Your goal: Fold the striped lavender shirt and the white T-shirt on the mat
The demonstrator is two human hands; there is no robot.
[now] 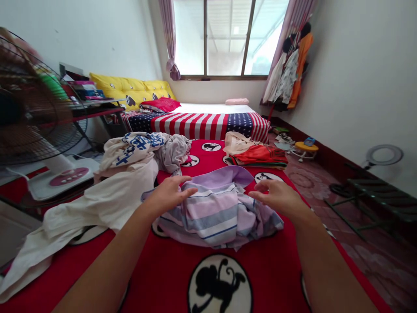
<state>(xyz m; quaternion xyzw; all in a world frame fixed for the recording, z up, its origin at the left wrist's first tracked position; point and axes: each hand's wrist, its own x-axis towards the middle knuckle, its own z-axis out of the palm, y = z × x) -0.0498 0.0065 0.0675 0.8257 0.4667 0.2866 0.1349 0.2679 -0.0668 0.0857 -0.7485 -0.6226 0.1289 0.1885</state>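
A crumpled lilac, grey and white striped garment [216,213] lies on the red blanket with black monkey emblems [182,274] in front of me. My left hand [169,191] rests on the garment's left side, fingers lightly curled and pointing right. My right hand [276,194] hovers at its right edge, fingers loosely stretched toward the left. Neither hand clasps the cloth.
A heap of cream and white clothes with blue print [130,174] lies to the left. Folded red and green clothes [257,155] sit at the back right. A standing fan [32,108] is at far left, a flag-patterned bed [208,124] behind, a green rack [374,195] on the right floor.
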